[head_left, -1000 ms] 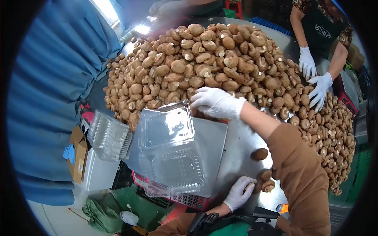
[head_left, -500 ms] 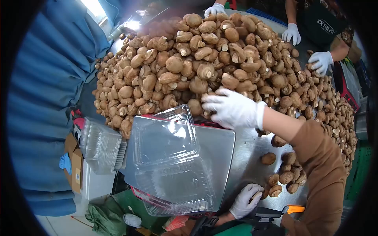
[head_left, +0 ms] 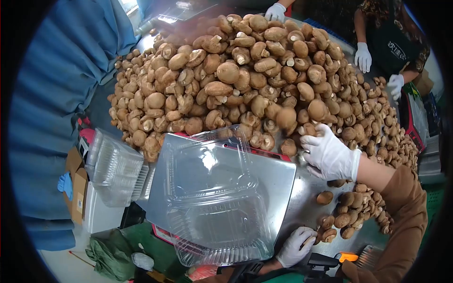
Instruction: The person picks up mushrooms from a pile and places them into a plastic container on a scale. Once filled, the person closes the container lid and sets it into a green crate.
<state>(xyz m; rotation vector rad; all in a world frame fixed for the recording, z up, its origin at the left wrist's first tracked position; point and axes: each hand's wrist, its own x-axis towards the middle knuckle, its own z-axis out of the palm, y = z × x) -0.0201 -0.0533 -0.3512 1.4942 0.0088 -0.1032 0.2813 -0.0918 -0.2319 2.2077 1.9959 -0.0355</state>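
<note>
A large heap of brown mushrooms point(head_left: 226, 73) covers the metal table. My right hand point(head_left: 330, 153), in a white glove, is at the heap's near edge with its fingers curled around a mushroom point(head_left: 308, 129). Low in the view, my left hand point(head_left: 296, 246), also gloved, is closed on a mushroom point(head_left: 309, 240) that is mostly hidden by the fingers. Beside it lies a smaller group of mushrooms point(head_left: 347, 214). An open clear plastic clamshell box point(head_left: 222, 226) rests on the metal plate of a scale point(head_left: 281, 188), left of both hands.
Nested clear boxes point(head_left: 115, 170) stand at the left, near a cardboard box point(head_left: 78, 188) and a blue curtain point(head_left: 56, 118). An orange-handled tool point(head_left: 348, 257) lies at the lower right. Gloved hands of other people point(head_left: 363, 57) are across the table.
My right hand has moved right and toward me along the heap's edge. Some mushrooms there have shifted, one blurred. My left hand stays low. A co-worker's hand at the right has drawn back from the heap.
</note>
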